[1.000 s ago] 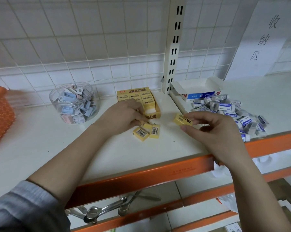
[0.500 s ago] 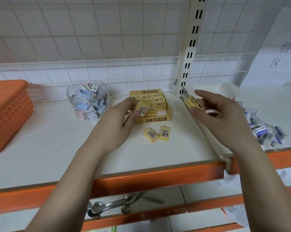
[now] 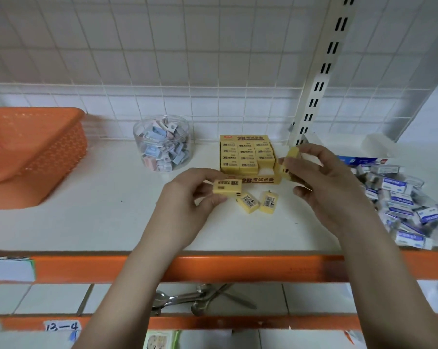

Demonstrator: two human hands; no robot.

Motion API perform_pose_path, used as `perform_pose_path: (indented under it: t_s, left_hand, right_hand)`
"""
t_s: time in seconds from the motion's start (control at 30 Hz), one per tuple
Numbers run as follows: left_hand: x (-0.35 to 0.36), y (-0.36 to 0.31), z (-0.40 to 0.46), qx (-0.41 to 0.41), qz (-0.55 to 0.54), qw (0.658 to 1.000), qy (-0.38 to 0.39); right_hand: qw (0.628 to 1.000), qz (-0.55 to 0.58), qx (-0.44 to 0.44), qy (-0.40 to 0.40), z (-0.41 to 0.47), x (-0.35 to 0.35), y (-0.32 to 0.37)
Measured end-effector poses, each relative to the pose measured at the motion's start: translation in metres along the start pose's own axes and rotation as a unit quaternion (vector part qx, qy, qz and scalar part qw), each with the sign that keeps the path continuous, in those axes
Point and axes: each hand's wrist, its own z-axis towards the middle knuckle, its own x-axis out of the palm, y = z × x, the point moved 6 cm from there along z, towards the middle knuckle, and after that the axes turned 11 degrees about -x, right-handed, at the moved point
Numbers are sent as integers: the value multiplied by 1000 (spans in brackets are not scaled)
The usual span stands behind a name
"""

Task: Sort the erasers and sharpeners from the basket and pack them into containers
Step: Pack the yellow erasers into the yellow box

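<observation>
Head view: yellow erasers [image 3: 227,186] in left hand [image 3: 185,207] and right hand [image 3: 321,182]

Metal spoons [image 3: 187,299] — lower shelf; label [image 3: 62,326] "13—4".

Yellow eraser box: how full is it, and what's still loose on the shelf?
Done: the yellow eraser box is nearly full, with one gap at its front right; the clear jar holds the sharpeners.
In hand: the left hand holds a yellow eraser; the right hand holds more.
Left: two loose yellow erasers before the box, and the blue-and-white eraser pile beside its open white box.
</observation>
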Motion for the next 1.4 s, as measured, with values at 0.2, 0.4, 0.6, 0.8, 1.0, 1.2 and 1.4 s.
perform_pose_path:
  t_s: [0.2,0.4,0.6,0.8,1.0,1.2,1.4]
  left_hand:
    - [-9,6,-5,4,50,998,-44]
    - [-11,7,-9,-2,48,997,-66]
    - [-11,10,-11,-79,-34,995,-53]
    - [-5,21,-12,-114,-67,991,-19]
    - [-5,29,-14,-129,-89,988,1]
    - [-3,30,-19,-173,-268,947,40]
    - [-1,38,-17,-273,-448,851,17]
  right_hand:
    - [1000,17,-12,-15,-3,-5,-8]
    - [999,25,35,-4,7,-8,-10]
    - [984,-165,26,65,46,-6,-8]
    - [914,-395,-9,93,89,0,-32]
    - [862,-494,-20,111,100,11,-40]
    - [824,-546,-1,154,101,17,-39]
    - [783,-589,-35,197,97,22,-33]
